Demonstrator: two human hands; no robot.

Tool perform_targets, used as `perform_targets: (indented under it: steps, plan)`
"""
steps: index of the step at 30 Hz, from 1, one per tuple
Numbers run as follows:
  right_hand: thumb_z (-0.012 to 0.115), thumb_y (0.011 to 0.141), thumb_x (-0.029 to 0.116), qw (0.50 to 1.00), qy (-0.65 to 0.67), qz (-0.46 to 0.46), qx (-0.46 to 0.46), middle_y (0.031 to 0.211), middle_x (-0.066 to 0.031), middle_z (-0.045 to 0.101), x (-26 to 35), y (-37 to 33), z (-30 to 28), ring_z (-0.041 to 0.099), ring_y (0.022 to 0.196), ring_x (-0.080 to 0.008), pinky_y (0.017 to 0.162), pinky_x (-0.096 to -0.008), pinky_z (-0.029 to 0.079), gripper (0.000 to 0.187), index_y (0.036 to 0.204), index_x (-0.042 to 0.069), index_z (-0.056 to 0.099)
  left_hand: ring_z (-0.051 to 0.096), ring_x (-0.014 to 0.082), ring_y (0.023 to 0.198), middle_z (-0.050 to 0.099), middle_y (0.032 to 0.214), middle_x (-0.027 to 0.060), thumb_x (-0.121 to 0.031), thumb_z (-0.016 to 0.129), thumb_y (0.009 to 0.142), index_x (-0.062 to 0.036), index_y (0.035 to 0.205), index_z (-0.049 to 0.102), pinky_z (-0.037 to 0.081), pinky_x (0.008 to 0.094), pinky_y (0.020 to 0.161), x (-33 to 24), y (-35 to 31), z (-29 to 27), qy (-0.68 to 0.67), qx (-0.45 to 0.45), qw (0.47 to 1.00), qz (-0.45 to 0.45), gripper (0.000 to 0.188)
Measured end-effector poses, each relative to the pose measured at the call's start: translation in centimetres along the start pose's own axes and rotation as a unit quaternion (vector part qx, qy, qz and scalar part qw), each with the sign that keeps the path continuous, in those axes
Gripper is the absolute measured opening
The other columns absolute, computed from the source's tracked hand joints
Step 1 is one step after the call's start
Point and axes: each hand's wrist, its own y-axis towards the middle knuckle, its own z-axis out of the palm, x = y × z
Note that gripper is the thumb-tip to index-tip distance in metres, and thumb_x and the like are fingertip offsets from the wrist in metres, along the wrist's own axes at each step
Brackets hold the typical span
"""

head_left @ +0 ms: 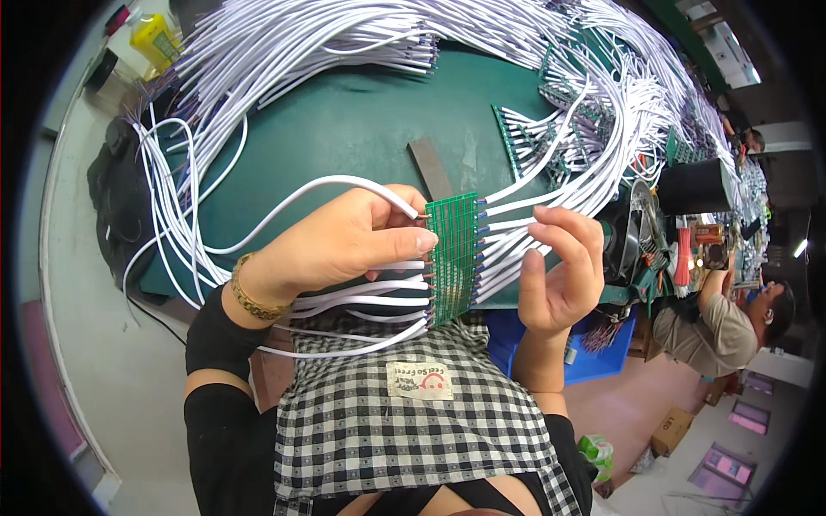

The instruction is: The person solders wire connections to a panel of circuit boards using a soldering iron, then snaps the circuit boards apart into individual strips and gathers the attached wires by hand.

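Observation:
A green circuit board panel (453, 258) stands in front of me over the table's near edge, with white cables joined along both its long sides. My left hand (348, 236) is closed at the panel's left edge, its thumb and fingers pinching the end of a white cable (335, 181) near the upper left corner. Several more white cables (379, 298) run from that edge below the hand. On the other side, my right hand (564, 271) is raised beside the right-hand cables (509, 225), fingers curled but apart, and nothing shows in it.
A dark flat bar (429, 168) lies on the green table (344, 120) behind the panel. Large bundles of white cables (284, 43) fill the far side. More wired panels (508, 142) lie at right, near a black cylinder (693, 186). A blue bin (602, 353) sits below; another person (718, 327) is farther right.

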Motion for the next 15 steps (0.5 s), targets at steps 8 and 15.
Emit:
perform_targets:
  steps: [8, 15]
  plan:
    - [0.070, 0.072, 0.010, 0.971, 0.004, -0.107, 0.212, 0.100, -0.0097, 0.062, 0.7, 5.0, 2.3, 0.059, 0.092, -0.0277, 0.085, -0.0407, 0.043, 0.031, 0.102, 0.006, 0.063, 0.047, 0.0014, 0.065, 0.055, 0.079, -0.0026, -0.016, 0.061, 0.093, -0.0039, 0.096, 0.057, 0.035, 0.0156, 0.054, 0.3, -0.5, 0.5, -0.030, -0.065, 0.994, 0.083, 0.014]
    - [0.066, 0.080, 0.015, 0.926, 0.078, -0.057, 0.364, 0.083, -0.0078, 0.060, 0.1, 8.2, 2.7, 0.060, 0.078, -0.0279, 0.069, -0.0388, 0.045, 0.020, 0.098, 0.006, 0.062, 0.058, 0.0063, 0.067, 0.060, 0.081, 0.0015, -0.013, 0.063, 0.092, 0.0007, 0.093, 0.058, 0.046, 0.0191, 0.058, -1.9, -0.7, 0.3, -0.079, -0.043, 0.996, 0.017, 0.015]
